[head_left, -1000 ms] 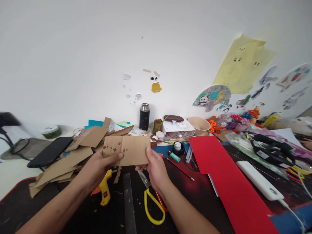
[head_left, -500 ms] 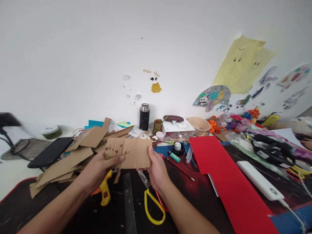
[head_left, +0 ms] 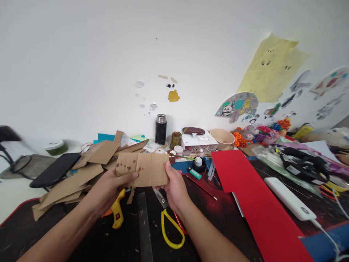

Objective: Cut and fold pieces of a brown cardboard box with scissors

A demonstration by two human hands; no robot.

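Observation:
Between both hands I hold up a rectangular piece of cardboard, brown with dark spots on its left half and a vertical crease. My left hand grips its left end, thumb lying across the front. On the right end, my right hand pinches it with the thumb at the edge; the fingers behind are mostly hidden. Below the cardboard lie yellow-handled scissors, partly covered by my right arm, and a dark ruler. A yellow glue gun sits beside my left forearm.
A pile of cardboard scraps spreads at left. Red card and a white power strip lie at right. Toward the wall stand a black flask, a white box and a beige bowl. A red pencil rests mid-table.
The view has shifted very slightly. Both hands keep the same hold on the cardboard, which stays almost in the same place.

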